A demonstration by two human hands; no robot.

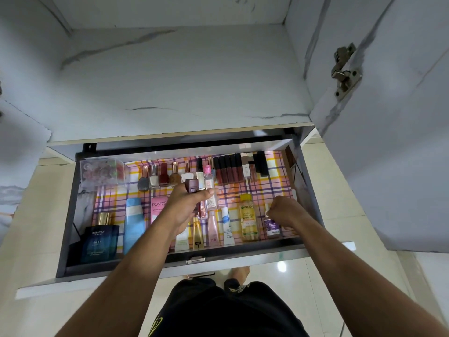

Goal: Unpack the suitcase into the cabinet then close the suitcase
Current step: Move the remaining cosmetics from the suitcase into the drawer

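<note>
- Left hand (187,205): grips a dark maroon nail polish bottle (191,185) above the drawer (70,215) centre.
- Right hand (284,211): pinches a purple-labelled dropper bottle (271,227) at the drawer's front right corner.

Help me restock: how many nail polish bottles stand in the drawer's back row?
5, left to right: grey, white, dark red, copper, pale. The left hand grips a maroon bottle that may be a sixth and may hide others.
</note>
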